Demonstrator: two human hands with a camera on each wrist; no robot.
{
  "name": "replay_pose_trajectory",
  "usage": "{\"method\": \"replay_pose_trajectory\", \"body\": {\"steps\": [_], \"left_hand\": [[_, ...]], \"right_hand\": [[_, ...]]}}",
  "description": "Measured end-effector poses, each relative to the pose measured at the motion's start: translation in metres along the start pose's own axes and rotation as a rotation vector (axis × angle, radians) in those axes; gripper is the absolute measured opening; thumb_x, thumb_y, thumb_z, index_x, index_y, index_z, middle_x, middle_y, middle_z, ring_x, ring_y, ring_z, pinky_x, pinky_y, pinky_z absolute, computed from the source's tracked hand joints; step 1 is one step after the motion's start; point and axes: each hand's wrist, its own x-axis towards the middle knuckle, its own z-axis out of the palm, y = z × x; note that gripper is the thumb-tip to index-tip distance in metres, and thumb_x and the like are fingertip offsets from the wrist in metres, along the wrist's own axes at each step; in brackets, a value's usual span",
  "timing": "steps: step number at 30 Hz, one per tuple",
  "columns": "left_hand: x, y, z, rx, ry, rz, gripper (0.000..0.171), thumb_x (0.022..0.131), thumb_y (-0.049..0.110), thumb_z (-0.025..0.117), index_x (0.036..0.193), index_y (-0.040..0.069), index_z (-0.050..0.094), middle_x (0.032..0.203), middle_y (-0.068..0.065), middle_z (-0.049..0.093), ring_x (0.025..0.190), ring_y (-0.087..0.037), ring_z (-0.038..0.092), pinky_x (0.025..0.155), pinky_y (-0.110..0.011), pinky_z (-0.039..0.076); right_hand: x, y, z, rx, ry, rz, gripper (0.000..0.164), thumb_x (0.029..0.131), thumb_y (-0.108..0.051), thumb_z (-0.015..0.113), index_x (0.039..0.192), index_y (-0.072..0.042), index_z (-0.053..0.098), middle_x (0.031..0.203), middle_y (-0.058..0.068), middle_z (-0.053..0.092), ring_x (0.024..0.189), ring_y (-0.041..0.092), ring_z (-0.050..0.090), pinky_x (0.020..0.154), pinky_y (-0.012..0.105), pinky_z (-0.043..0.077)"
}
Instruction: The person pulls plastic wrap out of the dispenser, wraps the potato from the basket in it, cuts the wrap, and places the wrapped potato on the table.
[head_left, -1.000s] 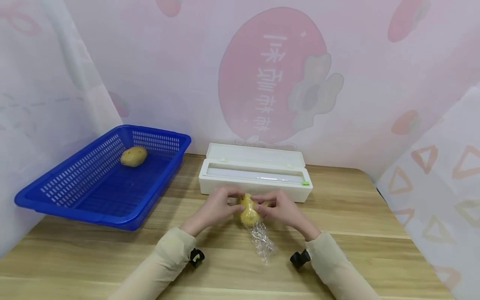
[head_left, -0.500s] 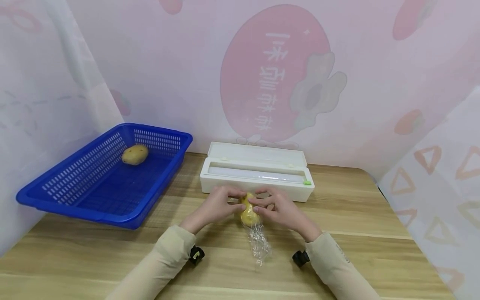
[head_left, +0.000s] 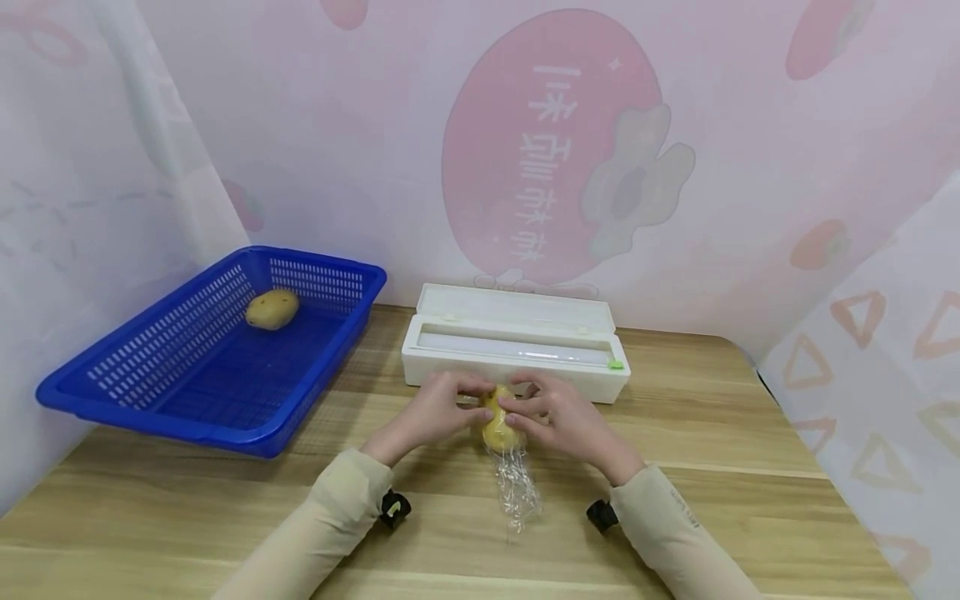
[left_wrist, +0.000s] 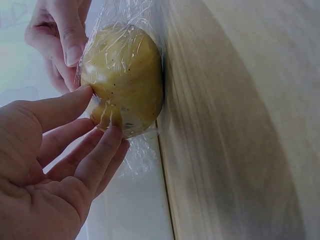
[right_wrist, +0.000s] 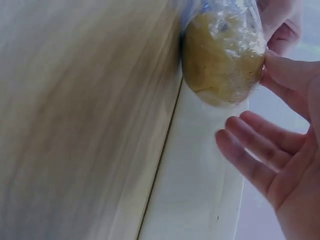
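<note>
A potato [head_left: 498, 432] wrapped in clear cling film rests on the table in front of the white box. A crumpled tail of the cling film [head_left: 517, 492] trails from it toward the person. From the left side, my left hand [head_left: 442, 414] grips the wrapped potato between thumb and fingers, as the left wrist view shows. My right hand [head_left: 558, 419] pinches the film at the potato's top with thumb and index finger. In the right wrist view the other fingers [right_wrist: 250, 165] of that hand are spread, apart from the potato.
Just behind the hands stands a long white cling film dispenser [head_left: 517, 377], lid up, with a film roll [head_left: 517, 347] inside and a green slider [head_left: 616, 364]. At left, a blue basket [head_left: 255, 437] holds another potato [head_left: 272, 309]. A printed cloth [head_left: 375, 150] hangs behind the wooden table [head_left: 720, 417].
The right hand's fingers have shifted up and inward over the potato's top. The film tail swung slightly left. The left hand stays on the potato.
</note>
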Motion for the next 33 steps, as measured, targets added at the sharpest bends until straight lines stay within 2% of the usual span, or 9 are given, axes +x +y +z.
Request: {"method": "replay_pose_trajectory", "body": {"steps": [2, 5, 10, 15, 20, 26, 29, 33], "left_hand": [[0.0, 0.0, 0.0, -0.003, -0.001, 0.001, 0.034, 0.084, 0.013, 0.079, 0.116, 0.004, 0.071, 0.116, -0.008, 0.068, 0.107, -0.024, 0.064, 0.092, -0.042, 0.05], [0.001, -0.001, 0.001, -0.002, -0.005, 0.001, 0.034, 0.084, 0.013, 0.079, 0.116, 0.004, 0.071, 0.115, -0.008, 0.068, 0.107, -0.024, 0.064, 0.092, -0.041, 0.05], [0.001, 0.004, -0.001, -0.012, -0.017, -0.006, 0.037, 0.085, 0.011, 0.078, 0.119, 0.001, 0.068, 0.12, -0.012, 0.066, 0.107, -0.029, 0.064, 0.087, -0.04, 0.053], [-0.003, 0.016, -0.007, -0.032, 0.0, 0.006, 0.039, 0.085, 0.005, 0.077, 0.121, -0.004, 0.066, 0.125, -0.018, 0.062, 0.105, -0.038, 0.063, 0.084, -0.042, 0.054], [-0.012, 0.024, -0.009, 0.04, -0.057, 0.051, 0.037, 0.084, 0.006, 0.077, 0.119, -0.003, 0.067, 0.121, -0.015, 0.065, 0.109, -0.033, 0.062, 0.084, -0.038, 0.054], [-0.021, 0.026, 0.0, 0.152, -0.107, 0.145, 0.037, 0.082, 0.003, 0.078, 0.117, -0.001, 0.068, 0.123, -0.015, 0.063, 0.115, -0.03, 0.058, 0.087, -0.037, 0.053], [-0.024, 0.03, 0.003, 0.185, -0.124, 0.2, 0.035, 0.079, 0.001, 0.079, 0.114, 0.001, 0.071, 0.117, -0.013, 0.064, 0.105, -0.026, 0.062, 0.082, -0.034, 0.054], [-0.026, 0.036, 0.01, 0.194, -0.143, 0.23, 0.033, 0.076, -0.003, 0.079, 0.108, 0.005, 0.074, 0.104, -0.005, 0.064, 0.079, -0.014, 0.062, 0.067, -0.024, 0.053]], "right_hand": [[0.0, -0.001, -0.001, -0.061, 0.013, -0.037, 0.03, 0.093, -0.025, 0.071, 0.119, -0.01, 0.072, 0.133, 0.014, 0.056, 0.094, 0.018, 0.061, 0.07, 0.03, 0.052], [0.0, -0.001, -0.001, -0.049, 0.008, -0.032, 0.03, 0.093, -0.024, 0.071, 0.119, -0.01, 0.072, 0.129, 0.012, 0.057, 0.095, 0.018, 0.06, 0.07, 0.029, 0.053], [-0.002, 0.005, 0.001, 0.074, -0.015, 0.053, 0.029, 0.095, -0.024, 0.069, 0.121, -0.011, 0.071, 0.125, 0.006, 0.059, 0.101, 0.018, 0.059, 0.068, 0.025, 0.054], [-0.003, 0.009, 0.002, 0.2, -0.021, 0.12, 0.034, 0.094, -0.023, 0.069, 0.125, -0.008, 0.068, 0.123, 0.008, 0.06, 0.098, 0.019, 0.061, 0.069, 0.028, 0.055], [-0.006, 0.007, -0.004, 0.29, -0.048, 0.214, 0.044, 0.095, -0.024, 0.068, 0.134, -0.004, 0.06, 0.124, 0.01, 0.06, 0.094, 0.019, 0.064, 0.074, 0.034, 0.056], [-0.016, 0.01, -0.016, 0.308, -0.072, 0.277, 0.038, 0.094, -0.017, 0.069, 0.131, -0.007, 0.063, 0.13, 0.008, 0.059, 0.097, 0.02, 0.064, 0.075, 0.037, 0.055], [-0.02, 0.01, -0.017, 0.315, -0.073, 0.293, 0.036, 0.093, -0.018, 0.071, 0.127, -0.008, 0.066, 0.129, 0.008, 0.059, 0.096, 0.02, 0.064, 0.075, 0.036, 0.055], [-0.021, 0.01, -0.015, 0.324, -0.088, 0.278, 0.038, 0.092, -0.018, 0.072, 0.127, -0.007, 0.066, 0.127, 0.011, 0.06, 0.094, 0.021, 0.065, 0.074, 0.033, 0.055]]}}
